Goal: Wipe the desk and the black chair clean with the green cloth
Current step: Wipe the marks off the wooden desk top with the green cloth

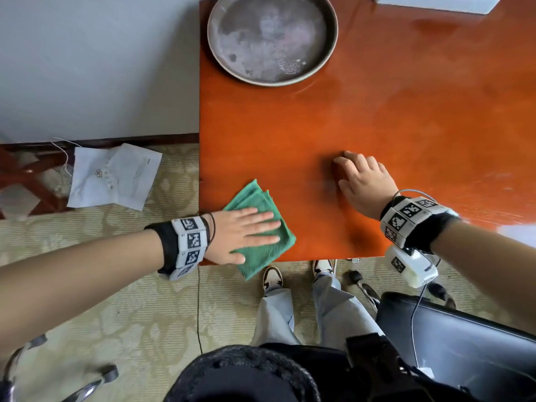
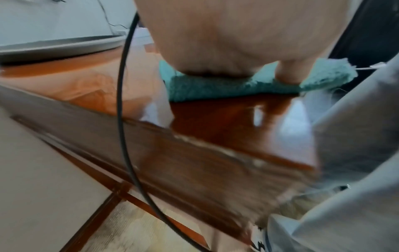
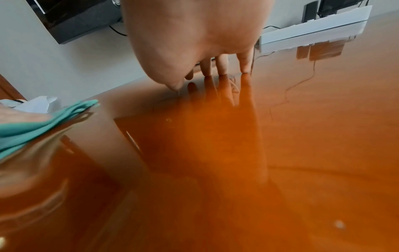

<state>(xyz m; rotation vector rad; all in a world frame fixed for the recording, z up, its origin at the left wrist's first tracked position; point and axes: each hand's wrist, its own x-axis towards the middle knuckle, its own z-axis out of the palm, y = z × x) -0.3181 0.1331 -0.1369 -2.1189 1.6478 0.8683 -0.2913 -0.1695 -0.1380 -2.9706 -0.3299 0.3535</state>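
Observation:
A folded green cloth (image 1: 261, 227) lies on the near left corner of the glossy orange-brown desk (image 1: 377, 117), one corner hanging over the front edge. My left hand (image 1: 252, 230) lies flat on it, fingers straight, pressing it down; the left wrist view shows the palm on the cloth (image 2: 226, 85). My right hand (image 1: 359, 178) rests on the bare desk to the right, its bent fingertips (image 3: 222, 68) touching the wood and holding nothing. The cloth (image 3: 32, 129) shows at the left of the right wrist view. The black chair (image 1: 464, 343) stands at the lower right, beside my legs.
A round grey metal tray (image 1: 272, 39) sits at the desk's far left. A white box (image 1: 435, 2) lies at the far right edge. White papers (image 1: 113, 175) lie on the patterned carpet left of the desk. A thin black cable (image 2: 123, 102) hangs by the desk's left edge.

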